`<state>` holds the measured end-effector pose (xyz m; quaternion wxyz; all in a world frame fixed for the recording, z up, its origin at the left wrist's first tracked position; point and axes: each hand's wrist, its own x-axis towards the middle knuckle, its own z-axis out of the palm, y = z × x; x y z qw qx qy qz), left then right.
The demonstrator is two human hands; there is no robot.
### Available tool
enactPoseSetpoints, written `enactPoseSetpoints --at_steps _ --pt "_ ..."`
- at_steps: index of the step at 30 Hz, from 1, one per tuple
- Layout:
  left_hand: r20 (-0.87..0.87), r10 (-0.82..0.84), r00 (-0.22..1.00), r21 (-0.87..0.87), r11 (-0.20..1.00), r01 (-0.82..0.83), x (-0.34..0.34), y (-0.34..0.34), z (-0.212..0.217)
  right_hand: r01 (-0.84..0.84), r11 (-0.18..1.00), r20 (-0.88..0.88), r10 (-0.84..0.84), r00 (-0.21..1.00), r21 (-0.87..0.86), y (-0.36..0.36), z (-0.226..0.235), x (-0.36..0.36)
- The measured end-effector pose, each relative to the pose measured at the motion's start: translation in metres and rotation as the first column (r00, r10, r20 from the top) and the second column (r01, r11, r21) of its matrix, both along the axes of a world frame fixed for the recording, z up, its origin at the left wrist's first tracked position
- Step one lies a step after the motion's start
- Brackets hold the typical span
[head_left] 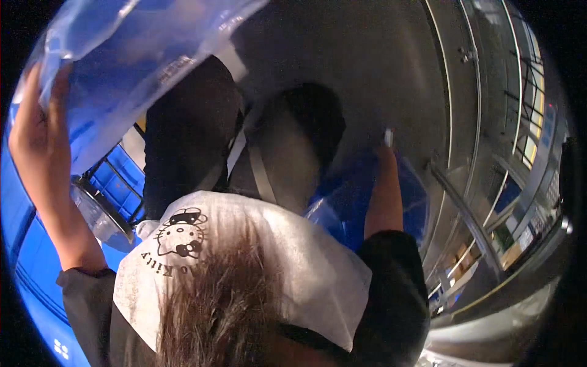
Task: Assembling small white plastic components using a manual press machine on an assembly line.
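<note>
One bare left hand (40, 131) is raised beyond and to the left of the white cloth with a black cartoon cat print (312, 269) that lies over the person's chest, its grip closed, as far as can be seen, in a pinch on the edge of a large, translucent blue-tinted plastic sheet (147, 49). That sheet spreads beyond the white cloth on its left side, creased and glossy, partly over the dark-trousered legs (293, 147). The bare right hand (385, 160) reaches out beyond the white cloth on its right; it is dim and blurred, and I cannot make out how far its grip is parted or whether the small pale spot at its fingertips is something held. More blue film (361, 211) shows to the right of the white cloth, beside the right forearm; whether it joins the sheet is unclear. To handle the film well, I would pinch a folded double edge rather than a single layer, spread both hands evenly so the pull does not fall on one corner, and lift it clear of the knees and of the long brown hair (214, 318) hanging over the white cloth, since thin film probably clings and creases readily.
</note>
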<state>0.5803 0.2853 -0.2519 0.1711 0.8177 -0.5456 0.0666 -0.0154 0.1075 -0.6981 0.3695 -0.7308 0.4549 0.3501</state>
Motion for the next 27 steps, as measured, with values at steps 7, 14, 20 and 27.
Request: enactPoseSetpoints --at_steps 7,14,20,27 --pt "0.047 0.125 0.991 0.158 0.979 -0.131 -0.014 -0.004 0.019 -0.010 0.997 0.201 0.026 0.979 -0.081 0.002 -0.006 0.025" --pt "0.077 0.034 0.996 0.131 0.990 -0.044 -0.017 -0.007 0.014 0.020 0.990 0.290 0.022 0.957 -0.141 0.019 -0.007 0.030" --pt "0.142 0.055 0.988 0.138 0.988 -0.075 -0.016 -0.012 0.017 0.096 0.979 0.287 -0.041 0.957 -0.181 0.019 -0.010 0.055" --pt "0.153 -0.011 0.988 0.339 0.940 -0.042 -0.030 -0.052 0.036 0.279 0.891 0.205 -0.217 0.954 -0.357 -0.034 0.070 0.110"
